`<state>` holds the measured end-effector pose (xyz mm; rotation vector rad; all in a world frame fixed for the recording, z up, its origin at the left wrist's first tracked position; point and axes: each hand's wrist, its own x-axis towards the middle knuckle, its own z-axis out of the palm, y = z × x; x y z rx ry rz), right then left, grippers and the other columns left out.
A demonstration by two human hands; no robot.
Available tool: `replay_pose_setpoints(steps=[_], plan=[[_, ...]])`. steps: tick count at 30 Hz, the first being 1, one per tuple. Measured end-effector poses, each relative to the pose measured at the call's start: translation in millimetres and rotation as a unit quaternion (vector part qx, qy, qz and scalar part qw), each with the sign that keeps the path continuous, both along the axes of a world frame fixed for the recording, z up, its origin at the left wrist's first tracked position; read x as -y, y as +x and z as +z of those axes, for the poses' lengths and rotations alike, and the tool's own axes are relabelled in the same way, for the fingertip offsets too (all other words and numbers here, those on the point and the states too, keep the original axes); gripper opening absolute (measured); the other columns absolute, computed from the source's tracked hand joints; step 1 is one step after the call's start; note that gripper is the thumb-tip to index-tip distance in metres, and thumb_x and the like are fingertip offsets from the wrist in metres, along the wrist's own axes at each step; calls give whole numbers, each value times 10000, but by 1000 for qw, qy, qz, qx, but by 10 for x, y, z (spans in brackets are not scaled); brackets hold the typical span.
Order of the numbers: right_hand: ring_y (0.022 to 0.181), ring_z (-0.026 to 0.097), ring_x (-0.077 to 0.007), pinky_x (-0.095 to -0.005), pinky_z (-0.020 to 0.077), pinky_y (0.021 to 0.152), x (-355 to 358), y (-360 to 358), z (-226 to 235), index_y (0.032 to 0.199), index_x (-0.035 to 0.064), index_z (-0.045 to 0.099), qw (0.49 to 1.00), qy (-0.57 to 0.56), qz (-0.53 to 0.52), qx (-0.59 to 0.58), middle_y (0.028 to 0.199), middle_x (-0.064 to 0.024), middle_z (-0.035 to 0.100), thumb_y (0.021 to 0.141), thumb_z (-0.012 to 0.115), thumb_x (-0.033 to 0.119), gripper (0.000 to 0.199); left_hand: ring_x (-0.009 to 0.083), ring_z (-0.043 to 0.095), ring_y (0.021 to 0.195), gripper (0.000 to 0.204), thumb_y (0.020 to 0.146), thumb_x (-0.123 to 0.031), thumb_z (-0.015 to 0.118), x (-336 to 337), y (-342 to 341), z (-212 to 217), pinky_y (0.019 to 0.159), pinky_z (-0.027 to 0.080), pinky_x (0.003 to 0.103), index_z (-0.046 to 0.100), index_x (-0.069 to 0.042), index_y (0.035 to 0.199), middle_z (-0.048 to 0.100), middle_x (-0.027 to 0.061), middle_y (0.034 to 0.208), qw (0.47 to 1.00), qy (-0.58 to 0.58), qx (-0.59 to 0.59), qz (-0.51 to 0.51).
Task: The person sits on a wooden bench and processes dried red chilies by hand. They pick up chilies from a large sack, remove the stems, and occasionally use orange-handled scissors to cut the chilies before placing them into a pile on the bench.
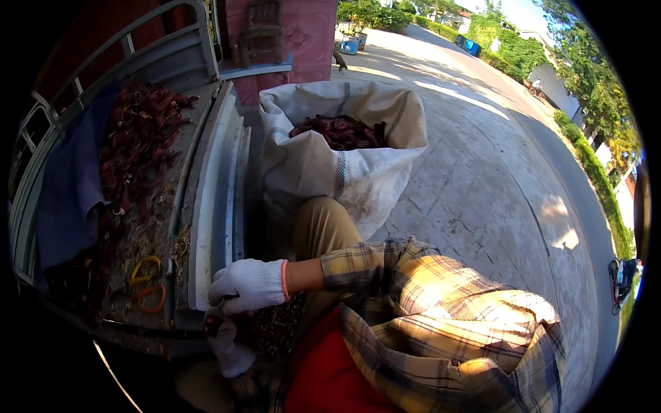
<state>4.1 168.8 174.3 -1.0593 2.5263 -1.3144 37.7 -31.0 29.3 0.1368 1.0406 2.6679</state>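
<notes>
My right hand (249,286), in a white knit glove with an orange-red cuff, is at the near end of the truck bed's metal edge. Its fingers are curled, and what they hold is hidden. Just below it, in shadow, my left hand (233,350) wears a similar glove. Its fingers close around something dark red that looks like a dried chili pepper (213,322). More dried chilies and stem bits (272,327) lie in the dark beside my hands. Scissors (146,281) with yellow and orange handles rest on the bed to the left.
A heap of dried red chilies (141,138) lies on the truck bed (155,237) beside a blue cloth (69,186). Ahead stands a large white woven sack (372,175), partly filled with chilies. A wooden chair (264,31) is behind. Concrete paving (475,186) stretches right toward a road.
</notes>
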Motion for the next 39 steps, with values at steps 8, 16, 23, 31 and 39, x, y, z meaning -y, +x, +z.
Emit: replay_pose_setpoints(steps=[8, 16, 23, 31, 39], plan=[[777, 650, -280, -365, 537, 658, -56, 5, -116, 935, 68, 711, 980, -62, 39, -187, 890, -87, 646, 784, 679, 80, 155, 148, 554, 876, 297, 907, 36, 517, -24, 88, -47, 721, 520, 288, 510, -15, 1200, 569, 81, 1086, 993, 84, 43, -66], [769, 648, -246, -349, 530, 623, -46, -80, -138, 981, 132, 703, 947, -24, 55, -316, 891, -43, 631, 749, 698, 100, 234, 68, 483, 770, 355, 891, 102, 495, -215, 71, 314, 656, 446, 205, 500, 12, 1234, 549, 95, 1088, 981, 169, 18, -88], [780, 642, -300, -393, 521, 650, -4, -102, -70, 1019, 104, 691, 929, 4, 110, -354, 960, -82, 636, 783, 690, 103, 236, 108, 627, 876, 476, 844, 67, 632, -170, 157, 538, 766, 525, 236, 521, 24, 1305, 629, 82, 1105, 998, 27, 18, -57], [749, 639, -231, -342, 521, 704, 47, 90, -163, 935, -1, 665, 998, -37, -27, -37, 833, -115, 631, 842, 598, 74, 137, 109, 645, 944, 345, 855, 4, 720, -267, 179, 518, 860, 522, 254, 627, 11, 1187, 686, 49, 1048, 996, -90, -10, 13], [648, 581, -144, -272, 465, 589, 172, 160, -188, 947, -15, 665, 896, -165, -186, 368, 764, -55, 617, 871, 562, 149, 208, 94, 629, 924, 318, 868, -14, 712, -345, 234, 598, 844, 516, 242, 635, 9, 1176, 676, 32, 1025, 987, -146, -35, 61]])
